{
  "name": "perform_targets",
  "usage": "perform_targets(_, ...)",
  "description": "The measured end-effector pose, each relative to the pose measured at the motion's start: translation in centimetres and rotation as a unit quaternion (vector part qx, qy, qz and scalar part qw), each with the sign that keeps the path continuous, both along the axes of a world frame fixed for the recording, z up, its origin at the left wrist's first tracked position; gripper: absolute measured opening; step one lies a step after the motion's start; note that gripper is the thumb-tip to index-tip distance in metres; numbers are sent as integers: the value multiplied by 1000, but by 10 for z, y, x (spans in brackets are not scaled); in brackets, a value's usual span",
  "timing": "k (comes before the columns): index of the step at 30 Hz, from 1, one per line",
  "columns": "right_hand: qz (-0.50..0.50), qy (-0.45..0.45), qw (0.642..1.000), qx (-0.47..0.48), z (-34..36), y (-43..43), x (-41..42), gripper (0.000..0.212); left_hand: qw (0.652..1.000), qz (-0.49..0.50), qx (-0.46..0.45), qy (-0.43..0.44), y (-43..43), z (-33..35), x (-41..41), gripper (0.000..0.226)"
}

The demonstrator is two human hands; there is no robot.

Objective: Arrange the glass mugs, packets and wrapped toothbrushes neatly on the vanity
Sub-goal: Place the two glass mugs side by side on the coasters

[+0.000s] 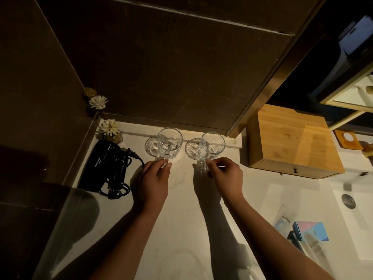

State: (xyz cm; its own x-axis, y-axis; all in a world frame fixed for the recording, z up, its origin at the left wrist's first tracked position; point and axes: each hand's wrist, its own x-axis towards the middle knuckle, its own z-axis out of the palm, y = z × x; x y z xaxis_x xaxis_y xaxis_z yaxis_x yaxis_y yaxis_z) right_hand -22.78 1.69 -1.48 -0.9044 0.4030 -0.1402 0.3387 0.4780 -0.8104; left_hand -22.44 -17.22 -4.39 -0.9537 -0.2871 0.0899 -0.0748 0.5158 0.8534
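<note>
Both glass mugs stand upright near the back edge of the vanity, side by side, each on a round glass coaster. Left mug is held by its handle, left hand with thumb and fingers pinched on it. Right mug likewise, right hand pinched on its handle. Handles point toward the front edge. Judgement: mugs about placed, only handle alignment left.

Packets and wrapped toothbrushes not yet arranged: a clear wrapped item and a blue box lie toward the right front corner, beside the sink; contents too blurred to tell apart. Most of the task remains.

Surroundings: black hair dryer with coiled cord at the left edge, just beside the left mug; white flowers in the back left corner; bamboo drawer box at the back, right of the mugs. Free space lies in front of the mugs; cord crowds the left
</note>
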Motion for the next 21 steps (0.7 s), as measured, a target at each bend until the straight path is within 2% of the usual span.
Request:
perform_targets(7, 5, -2, 999, -32, 2, 2, 2, 22, 1000, 0, -19, 9, -3, -4, 0, 21)
perform_targets(14, 15, 7, 998, -52, 7, 12, 13, 18, 998, -15, -48, -27, -6, -1, 2, 28)
perform_targets(18, 2, -5, 1000, -31, 6, 39, 40, 10, 999, -7, -7, -45, -9, -2, 16, 25)
perform_targets(21, -9, -29, 999, -25, 7, 61, 72, 9, 996, -36, -58, -60, -6, -4, 40, 25)
